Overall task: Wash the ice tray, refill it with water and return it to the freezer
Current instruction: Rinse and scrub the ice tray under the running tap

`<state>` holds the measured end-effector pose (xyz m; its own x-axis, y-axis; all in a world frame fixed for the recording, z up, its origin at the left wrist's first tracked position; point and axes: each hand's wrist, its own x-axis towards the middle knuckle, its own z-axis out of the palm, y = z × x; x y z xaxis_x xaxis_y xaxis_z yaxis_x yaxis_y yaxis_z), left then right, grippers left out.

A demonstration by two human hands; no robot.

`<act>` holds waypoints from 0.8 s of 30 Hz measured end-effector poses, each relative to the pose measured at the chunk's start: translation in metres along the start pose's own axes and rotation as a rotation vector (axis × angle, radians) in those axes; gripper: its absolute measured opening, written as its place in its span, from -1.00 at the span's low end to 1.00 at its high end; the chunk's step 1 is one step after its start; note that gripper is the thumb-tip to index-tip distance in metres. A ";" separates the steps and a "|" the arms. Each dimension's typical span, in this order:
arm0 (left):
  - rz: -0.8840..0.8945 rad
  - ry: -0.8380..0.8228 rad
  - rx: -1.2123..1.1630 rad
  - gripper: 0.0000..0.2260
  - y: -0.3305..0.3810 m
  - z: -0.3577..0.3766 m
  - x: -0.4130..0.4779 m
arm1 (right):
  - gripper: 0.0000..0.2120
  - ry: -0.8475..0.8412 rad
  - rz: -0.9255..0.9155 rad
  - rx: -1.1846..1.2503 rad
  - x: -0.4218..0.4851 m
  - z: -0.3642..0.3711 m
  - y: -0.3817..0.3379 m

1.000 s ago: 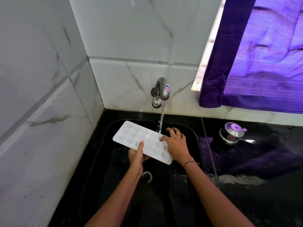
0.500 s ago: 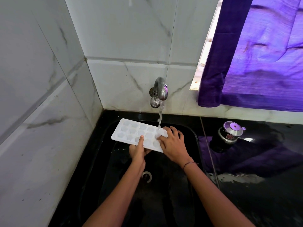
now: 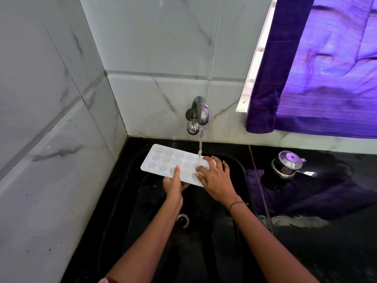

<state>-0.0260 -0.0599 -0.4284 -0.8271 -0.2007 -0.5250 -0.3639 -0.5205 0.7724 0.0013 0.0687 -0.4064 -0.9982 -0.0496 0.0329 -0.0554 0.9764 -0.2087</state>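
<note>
Head view: at frame centre a white tray [image 3: 171, 162] is held over the black sink [image 3: 130, 201], below the tap [image 3: 199, 115]. Its near edge is gripped by the left hand [image 3: 173, 183], thumb on top and fingers underneath. The right hand [image 3: 214, 177] is laid flat on the tray's right end, fingers spread, gripping nothing. Water [image 3: 200, 146] is seen falling from the tap onto that end. A metal pot [image 3: 286, 165] is seen at right on the counter [image 3: 326, 252], beneath a purple curtain [image 3: 326, 78].
</note>
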 end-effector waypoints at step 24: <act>-0.030 -0.007 0.023 -0.68 0.005 0.012 0.018 | -0.61 -0.027 -0.176 -0.055 -0.003 0.002 0.012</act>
<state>-0.0485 -0.0560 -0.4295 -0.8185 -0.1792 -0.5458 -0.3987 -0.5068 0.7643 0.0032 0.0800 -0.4114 -0.9735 -0.2253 0.0378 -0.2285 0.9621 -0.1487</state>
